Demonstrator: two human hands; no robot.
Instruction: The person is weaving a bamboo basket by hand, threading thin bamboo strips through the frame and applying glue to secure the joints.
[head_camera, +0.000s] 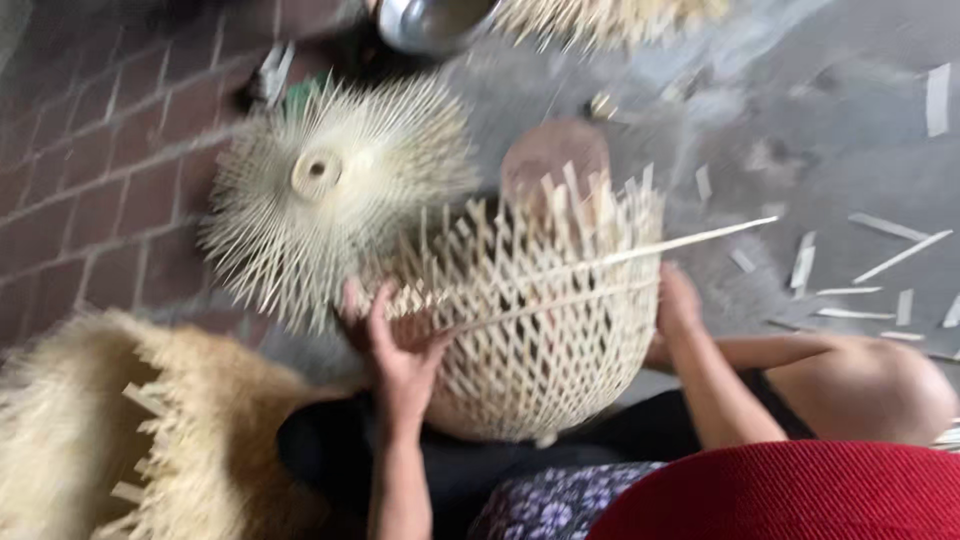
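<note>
The left hand (395, 345) reaches up from the near edge on a bare forearm, fingers spread and curled, while the right hand (678, 305), farther right, is raised on a bent bare arm, palm turned inward, fingers mostly hidden.

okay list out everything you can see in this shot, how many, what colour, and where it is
half-woven open-lattice basket: one, pale straw, centre, held between both hands
long loose strip: one, pale, sticking out of the basket toward the right
round spiky woven piece with a centre hole: one, pale cream, upper left, behind the basket
fringed straw pile: one, tan, lower left
metal bowl: one, silver, top edge
cut strip scraps: many, whitish, scattered on the grey floor at right
brick paving: reddish brown, left side
red fabric: one, bottom right
left hand: on the basket's near left side
right hand: on the basket's right side
</note>
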